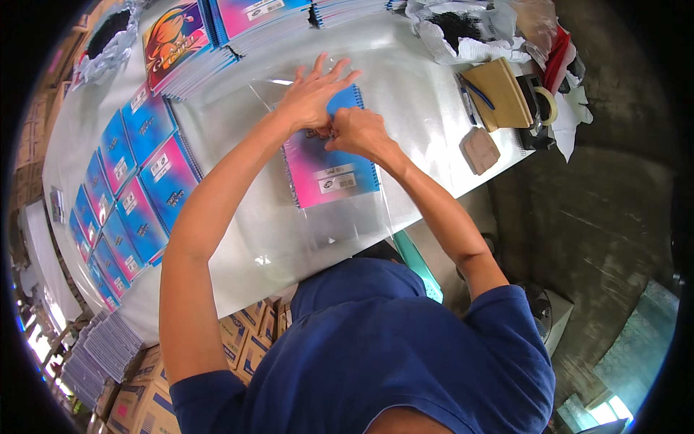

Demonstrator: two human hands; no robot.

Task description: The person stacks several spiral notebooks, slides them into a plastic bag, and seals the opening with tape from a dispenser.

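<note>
A spiral-bound notebook [338,182] with a blue and pink cover lies on the table in front of me. Clear plastic film [318,235] spreads out around it. My left hand [311,101] rests over the notebook's far left part, its fingers stretched and spread. Just beside it, my right hand [356,132] is closed over the upper middle of the cover, knuckles up. The two hands meet near the left thumb. Whatever the right fingers pinch, if anything, is hidden beneath them.
Several blue and pink notebooks [173,184] lie in rows at the left. Taller notebook stacks [189,76] stand at the back. At the right are a brown pad [499,90], a tape roll [547,108] and a cardboard piece [480,150]. Cartons [249,340] sit below the table.
</note>
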